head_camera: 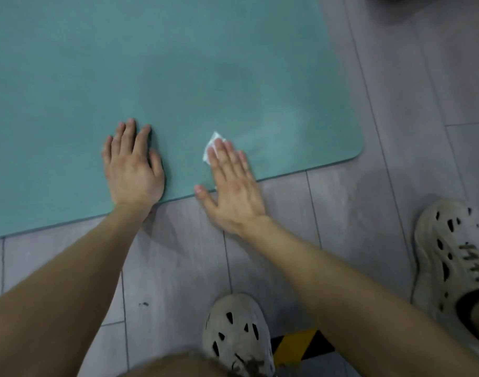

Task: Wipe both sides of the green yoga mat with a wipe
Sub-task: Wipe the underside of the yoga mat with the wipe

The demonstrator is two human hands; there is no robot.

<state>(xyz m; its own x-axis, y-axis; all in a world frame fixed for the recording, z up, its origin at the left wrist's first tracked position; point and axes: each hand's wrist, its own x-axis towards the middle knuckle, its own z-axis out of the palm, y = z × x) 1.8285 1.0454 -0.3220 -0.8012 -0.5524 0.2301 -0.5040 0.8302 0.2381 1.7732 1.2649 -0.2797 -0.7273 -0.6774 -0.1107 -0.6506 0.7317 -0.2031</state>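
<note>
Both hands were flat, fingers straight, on my feed: left hand (133, 170) resting on the green rubber yoga mat (178, 63) spread over the grey plank floor (396, 186), right hand (230, 191) pressing a small white wipe (208, 152) near its front edge.

Bare mat (178, 63) ahead and right of right hand (233, 186), left hand (133, 167) flat nearby, shoes (237, 333) behind

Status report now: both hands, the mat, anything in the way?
Left hand flat on green yoga mat. Right hand flat, fingers pressing white wipe onto mat near its corner. Shoes on floor, off the mat.
</note>
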